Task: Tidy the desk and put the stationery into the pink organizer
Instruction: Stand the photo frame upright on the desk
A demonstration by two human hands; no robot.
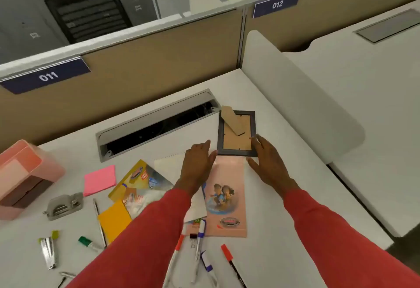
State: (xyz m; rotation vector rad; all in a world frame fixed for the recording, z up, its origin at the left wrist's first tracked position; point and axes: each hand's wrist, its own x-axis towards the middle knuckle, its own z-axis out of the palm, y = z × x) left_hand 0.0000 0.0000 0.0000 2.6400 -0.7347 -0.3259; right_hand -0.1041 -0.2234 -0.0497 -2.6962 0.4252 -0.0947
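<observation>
A dark picture frame lies face down at the back right of the desk, its cardboard stand sticking up. My left hand touches its lower left corner, fingers apart. On the frame's right edge rests my right hand, also with fingers spread. Neither hand grips it. The pink organizer stands at the far left edge. Pink sticky notes, a yellow pad, a pink booklet and a yellow booklet lie between them.
Several markers and a binder clip lie near the front edge. A grey hole punch, a stapler, a green-capped marker and a pen sit at the left. An open cable tray runs along the back. A white divider bounds the right.
</observation>
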